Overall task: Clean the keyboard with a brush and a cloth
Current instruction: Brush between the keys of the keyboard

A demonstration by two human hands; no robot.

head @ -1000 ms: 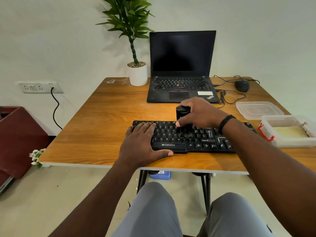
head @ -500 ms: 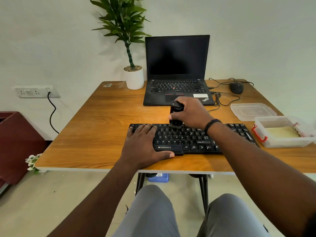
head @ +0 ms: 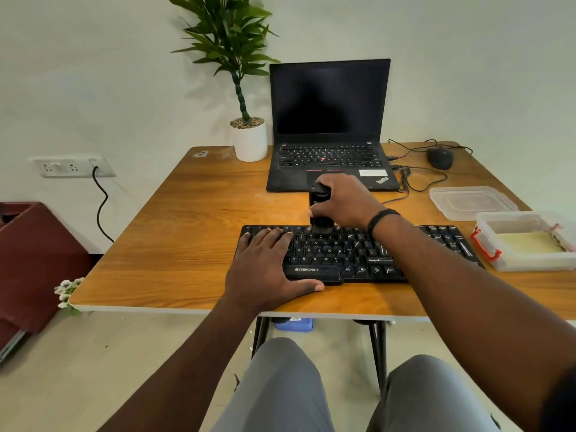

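The surface carries everything, and the keyboard lies across its near edge at six o'clock, well clear of the laptop at twelve; I judge the keyboard a light, stiff plastic slab that would skate on the smooth wood under a sideways stroke, so the place to hold it is flat on top, pressing down, rather than pinching an edge; its keycaps look loose-seated and would not like a hard shove. My left hand does that: palm and fingers spread flat over the nine o'clock end, thumb along the front edge, clasping nothing. My right hand has its grip wrapped round the black brush, which stands upright with its bristle end touching the top key row near the middle; the brush seems light, rigid in the body and soft at the tip, best held low on the barrel as I hold it. At three o'clock sits a tub with something pale inside, which may be the cloth, though I cannot tell; its lid lies just behind.

Against the picture a second ago, the brush has travelled from the middle rows toward twelve o'clock, to the far row; my left hand has stayed planted; the head has tipped, so the scene sits differently.
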